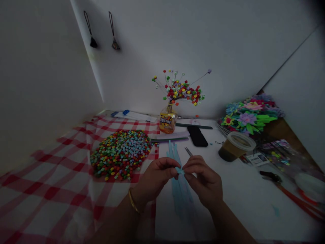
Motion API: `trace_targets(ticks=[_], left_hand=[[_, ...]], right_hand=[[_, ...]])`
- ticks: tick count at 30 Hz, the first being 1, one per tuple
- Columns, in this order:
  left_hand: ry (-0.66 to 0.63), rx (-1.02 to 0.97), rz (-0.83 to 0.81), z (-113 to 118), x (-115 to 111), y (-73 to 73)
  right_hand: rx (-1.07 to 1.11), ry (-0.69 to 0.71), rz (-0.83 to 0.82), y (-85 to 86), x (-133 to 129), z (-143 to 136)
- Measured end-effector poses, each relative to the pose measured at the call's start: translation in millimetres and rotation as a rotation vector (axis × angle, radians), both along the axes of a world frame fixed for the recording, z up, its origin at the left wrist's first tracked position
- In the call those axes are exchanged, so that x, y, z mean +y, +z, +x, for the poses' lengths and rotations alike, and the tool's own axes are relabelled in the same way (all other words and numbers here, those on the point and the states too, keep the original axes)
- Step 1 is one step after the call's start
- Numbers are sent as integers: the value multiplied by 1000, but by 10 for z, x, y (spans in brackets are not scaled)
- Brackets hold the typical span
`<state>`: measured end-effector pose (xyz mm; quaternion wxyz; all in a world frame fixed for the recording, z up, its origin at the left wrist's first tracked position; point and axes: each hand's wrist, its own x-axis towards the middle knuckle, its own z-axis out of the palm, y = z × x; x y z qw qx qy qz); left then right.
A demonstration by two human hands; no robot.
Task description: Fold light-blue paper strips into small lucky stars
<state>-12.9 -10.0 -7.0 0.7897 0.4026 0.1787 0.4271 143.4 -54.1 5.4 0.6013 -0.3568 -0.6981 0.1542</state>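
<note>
Between the fingertips of both hands is a small light-blue folded paper star (180, 170). My left hand (159, 172), with a gold bangle at the wrist, pinches it from the left. From the right, the thumb and fingers of my right hand (203, 178) pinch its other side. Beneath the hands lie several pale-blue paper strips (179, 196) on the white tabletop. A pointed metal tool (188, 151) shows its tip just beyond my right hand; the rest is hidden, and I cannot tell whether it is held.
To the left, many coloured paper stars (122, 152) are heaped on a red-checked cloth (48, 191). Behind stand a bottle (167, 122) of star-tipped stems and a black phone (197, 136). On the right are a tub of brown liquid (235, 147), bright craft flowers (250, 115) and orange-handled pliers (289, 195).
</note>
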Motion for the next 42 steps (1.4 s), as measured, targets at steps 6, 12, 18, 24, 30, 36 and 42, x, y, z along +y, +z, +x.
trace_targets(ticks=[6,12,18,24,30,36,42], left_hand=[[8,9,9,-5,15,-19],[32,35,63,-12,16,-25],[111,98,134,-15,28,-35],[100,97,163,-28,26,-31],[14,76,137,-29,8,-25],[-18,65,83,-44,8,-19],[-157,92,39,-55,15,-47]], right_hand=[[-91,-26,69,-25,-2,24],[-161,-123,103,4,-9,3],[-221,-179,139,-6,14,-7],[-211,-151,148,8,20,-11],[-193,-108,141,-16,18,-8],[-40,-10,-64,-57,46,30],[5,89,-221,-56,9,99]])
